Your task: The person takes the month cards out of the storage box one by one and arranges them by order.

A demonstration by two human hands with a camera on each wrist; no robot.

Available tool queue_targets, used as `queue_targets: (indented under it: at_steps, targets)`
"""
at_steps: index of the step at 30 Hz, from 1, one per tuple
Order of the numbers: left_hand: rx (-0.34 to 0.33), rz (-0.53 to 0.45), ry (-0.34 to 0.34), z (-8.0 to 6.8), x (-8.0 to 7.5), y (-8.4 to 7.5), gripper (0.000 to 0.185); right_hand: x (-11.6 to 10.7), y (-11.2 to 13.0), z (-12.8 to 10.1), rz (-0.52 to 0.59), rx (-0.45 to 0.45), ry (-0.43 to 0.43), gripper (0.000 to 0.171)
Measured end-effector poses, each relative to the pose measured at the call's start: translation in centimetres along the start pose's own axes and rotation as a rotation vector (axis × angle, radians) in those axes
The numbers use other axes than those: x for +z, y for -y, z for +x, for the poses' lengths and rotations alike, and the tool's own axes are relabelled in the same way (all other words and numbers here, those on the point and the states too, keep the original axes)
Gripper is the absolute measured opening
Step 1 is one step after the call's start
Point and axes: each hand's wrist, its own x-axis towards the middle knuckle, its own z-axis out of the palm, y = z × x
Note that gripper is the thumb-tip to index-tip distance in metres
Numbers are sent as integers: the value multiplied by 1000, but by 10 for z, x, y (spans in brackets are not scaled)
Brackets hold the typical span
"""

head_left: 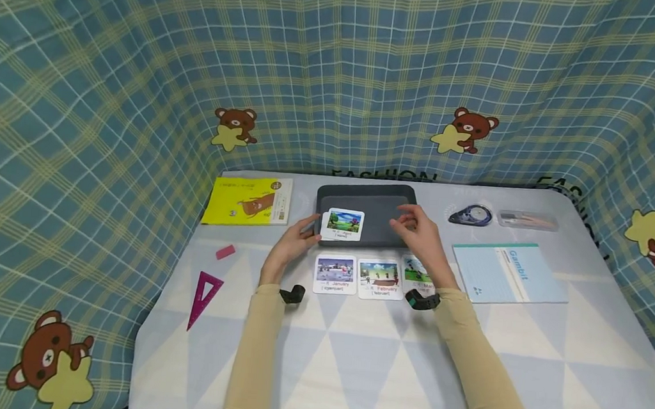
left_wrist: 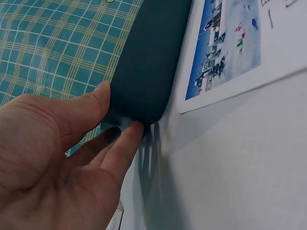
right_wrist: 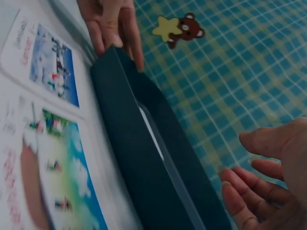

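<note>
While left hand (head_left: 292, 243) pinches near-left corner of dark tray (head_left: 382, 199), thumb and fingertips (left_wrist: 128, 134) clamp its rim; picture card (head_left: 343, 224) stands at tray's left end, just right of that hand. Right hand (head_left: 423, 234) hovers over tray's right part at frame centre, fingers loosely spread, grasping nothing. Below tray: January card (head_left: 335, 274), February card (head_left: 380, 279), third card (head_left: 415, 269) partly hidden under right wrist. Yellow book (head_left: 248, 201) left of tray, Gambit notebook (head_left: 508, 272) right.
</note>
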Motion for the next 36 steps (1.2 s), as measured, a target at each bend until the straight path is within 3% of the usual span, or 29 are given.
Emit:
queue_targets:
  at_steps: [5, 13, 27, 36]
  targets:
    - [-3, -24, 3, 1, 3, 2, 63, 31, -1, 37, -37, 39, 98, 54]
    - [-11, -39, 34, 2, 9, 2, 61, 62, -15, 66, -320, 193, 300, 81]
    - [-6, -44, 5, 2, -1, 1, 62, 77, -10, 75, -271, 159, 257, 74]
    - [14, -34, -4, -1, -3, 4, 64, 76, -12, 69, -41, 105, 134, 56]
